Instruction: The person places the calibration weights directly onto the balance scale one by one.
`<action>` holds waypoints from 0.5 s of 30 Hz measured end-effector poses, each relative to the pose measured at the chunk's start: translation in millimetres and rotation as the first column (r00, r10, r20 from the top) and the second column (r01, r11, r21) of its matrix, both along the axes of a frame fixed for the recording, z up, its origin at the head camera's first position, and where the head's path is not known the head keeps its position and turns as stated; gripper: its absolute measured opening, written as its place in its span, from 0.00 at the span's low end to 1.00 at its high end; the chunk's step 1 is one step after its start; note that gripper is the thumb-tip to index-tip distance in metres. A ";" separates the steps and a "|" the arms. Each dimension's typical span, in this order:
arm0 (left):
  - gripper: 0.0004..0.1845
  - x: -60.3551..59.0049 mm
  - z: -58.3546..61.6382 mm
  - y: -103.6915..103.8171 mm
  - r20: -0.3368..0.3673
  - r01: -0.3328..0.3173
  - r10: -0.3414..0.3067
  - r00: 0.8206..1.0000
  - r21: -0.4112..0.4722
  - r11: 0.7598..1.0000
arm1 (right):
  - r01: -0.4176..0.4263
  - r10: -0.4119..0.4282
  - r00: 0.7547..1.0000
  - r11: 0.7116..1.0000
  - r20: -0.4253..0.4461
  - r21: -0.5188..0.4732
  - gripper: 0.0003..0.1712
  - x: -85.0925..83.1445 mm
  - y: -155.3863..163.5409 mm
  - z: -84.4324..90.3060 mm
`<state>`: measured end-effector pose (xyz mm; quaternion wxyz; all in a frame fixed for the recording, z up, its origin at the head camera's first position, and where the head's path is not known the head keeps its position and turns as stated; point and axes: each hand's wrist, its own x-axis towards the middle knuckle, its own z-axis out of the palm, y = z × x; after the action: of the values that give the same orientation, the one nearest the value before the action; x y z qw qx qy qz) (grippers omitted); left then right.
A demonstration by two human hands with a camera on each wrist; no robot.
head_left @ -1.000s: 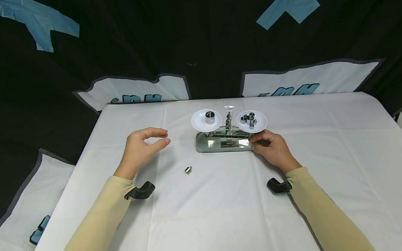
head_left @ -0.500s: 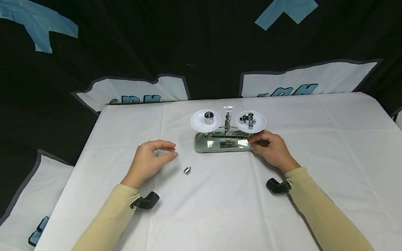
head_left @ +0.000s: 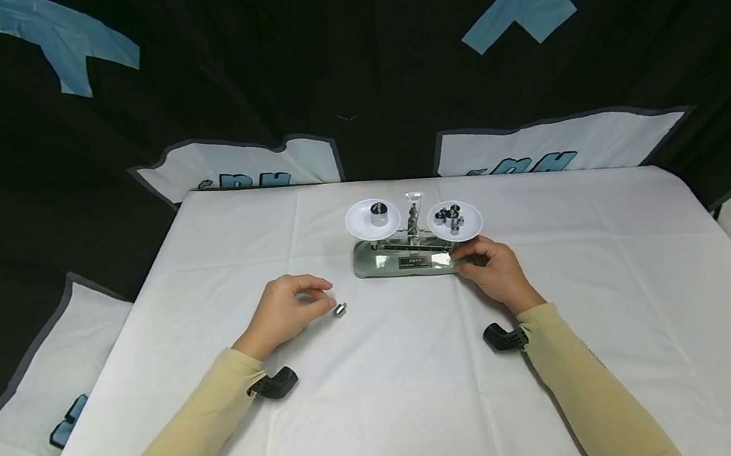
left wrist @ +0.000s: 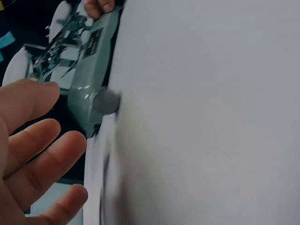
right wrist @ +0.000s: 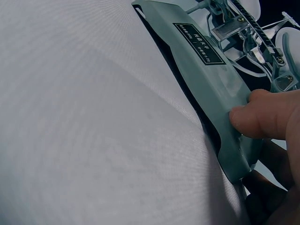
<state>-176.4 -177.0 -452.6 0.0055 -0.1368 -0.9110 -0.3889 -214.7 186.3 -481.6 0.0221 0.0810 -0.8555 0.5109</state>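
Left hand [head_left: 287,312] loosely curled, empty, beside small weight [head_left: 341,309]; right hand [head_left: 492,268] gripping balance base [head_left: 403,263]. Risk: clumsy pinch rolling weight away.

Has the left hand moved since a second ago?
Yes. The left hand came toward the person and right, closing on the small weight lying on the cloth; the balance scale stayed put.
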 end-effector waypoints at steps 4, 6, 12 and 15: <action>0.12 1.3 -5.0 5.8 -0.030 0.017 -0.018 0.999 -0.053 0.998 | -0.002 0.002 1.000 1.000 0.005 -0.006 0.10 -0.3 -0.2 -0.3; 0.12 2.0 -5.9 8.6 -0.051 0.022 -0.026 0.998 -0.087 0.996 | -0.005 0.005 1.000 1.000 0.002 -0.009 0.10 -0.7 -0.1 -0.7; 0.11 4.5 -3.6 16.3 -0.102 0.034 -0.057 0.993 -0.216 0.976 | -0.013 0.013 1.000 1.000 -0.007 -0.005 0.10 -1.0 0.8 -1.5; 0.10 5.4 -2.0 18.8 -0.121 0.041 -0.074 0.990 -0.257 0.965 | -0.013 0.013 1.000 1.000 -0.012 -0.001 0.10 -0.9 1.2 -1.9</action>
<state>-171.0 -158.3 -454.6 0.0357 -0.1876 -0.9467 -0.2592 -215.6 187.5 -483.5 0.0239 0.0898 -0.8545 0.5111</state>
